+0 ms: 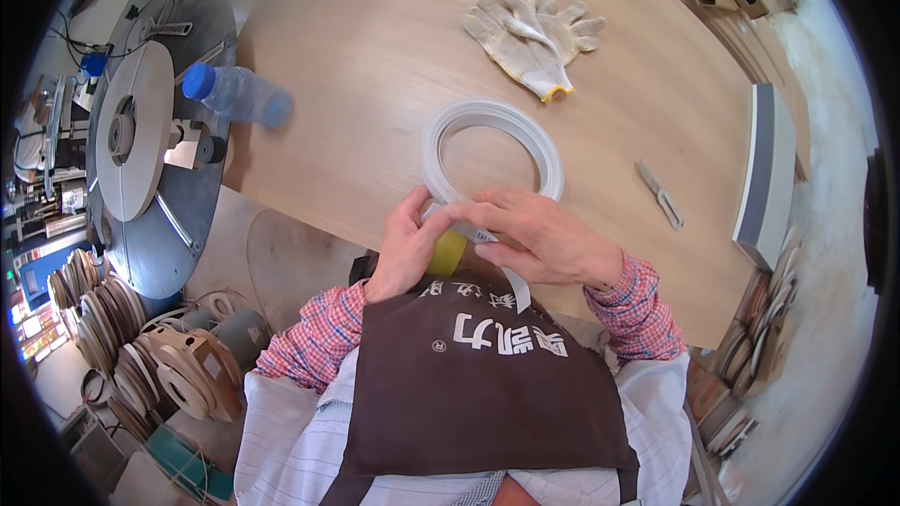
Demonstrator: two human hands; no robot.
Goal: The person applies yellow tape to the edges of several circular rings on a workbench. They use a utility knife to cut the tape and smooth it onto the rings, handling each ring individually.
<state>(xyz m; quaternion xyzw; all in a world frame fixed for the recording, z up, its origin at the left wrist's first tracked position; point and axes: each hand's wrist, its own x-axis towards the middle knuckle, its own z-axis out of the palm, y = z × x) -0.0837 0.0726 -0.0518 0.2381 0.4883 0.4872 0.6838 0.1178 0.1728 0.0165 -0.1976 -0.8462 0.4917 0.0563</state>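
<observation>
A coil of white edge banding strip (433, 152) lies on the wooden tabletop, in front of me. My left hand (409, 242) is at the coil's near left side, thumb and fingers pinched on the strip. From the right, my right hand (544, 236) reaches over the near rim, its fingers closed on the same strip close to a small printed patch. The strip's loose end (517, 289) hangs below my right hand against my dark apron. Under my hands, partly covered, shows a yellow thing (448, 253) whose kind I cannot make out.
White work gloves (536, 45) lie farther back on the table (347, 66). A utility knife (662, 195) is to the right, near a grey-white long block (764, 178). At left are a blue-capped plastic bottle (239, 96), a reel machine (136, 131) and several stacked coils (117, 356).
</observation>
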